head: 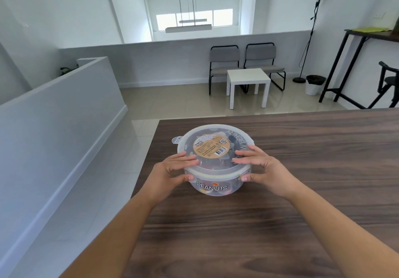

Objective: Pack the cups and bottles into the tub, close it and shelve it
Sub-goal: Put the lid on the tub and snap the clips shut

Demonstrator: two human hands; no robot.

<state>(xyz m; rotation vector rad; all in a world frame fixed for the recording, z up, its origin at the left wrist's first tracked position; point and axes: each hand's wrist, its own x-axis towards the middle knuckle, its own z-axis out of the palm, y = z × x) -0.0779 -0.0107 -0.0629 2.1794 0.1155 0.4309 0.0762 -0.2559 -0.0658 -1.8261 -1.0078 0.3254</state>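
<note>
Head view: left hand [172, 174] and right hand [262, 170] clamp the lid [216, 148] on the round clear tub [213, 188], fingers on top, thumbs under the rim (contents just dark blurry shapes), near the wooden table [302, 170] corner.

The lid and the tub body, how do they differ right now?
The lid carries a round tan sticker and a small tab at its far left edge; the tub shows the printed word PEANUTS on its side. Fingers of the left hand and right hand lie on the lid, while the thumbs touch the tub's wall. Both are translucent plastic.
</note>
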